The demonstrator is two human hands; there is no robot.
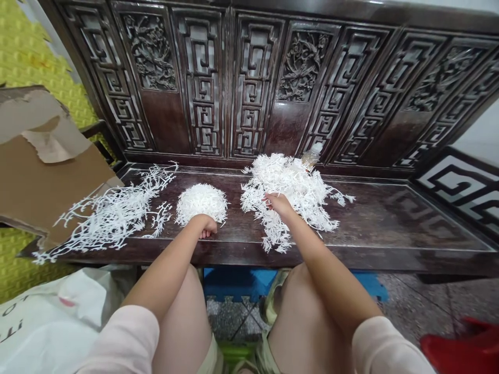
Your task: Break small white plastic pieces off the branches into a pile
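My left hand (208,226) is curled closed at the front edge of a small rounded mound of short white plastic bits (201,201). What its fingers hold, if anything, is hidden. Over the left side of a larger heap of white branched plastic sprigs (296,189), my right hand (278,203) has its fingertips drawn together on a sprig, mostly lost among the others. Bare white plastic stems (117,215) lie tangled at the left, with a small separate cluster (159,219) beside them. All of this rests on a dark wooden bench seat (374,223).
A carved lattice backrest (249,88) rises behind. Behind the heap stands a clear bottle (313,154) with a white cap. Torn cardboard (50,176) overlaps the bench's left end. A white bag (54,317) sits lower left, a red object (463,345) lower right.
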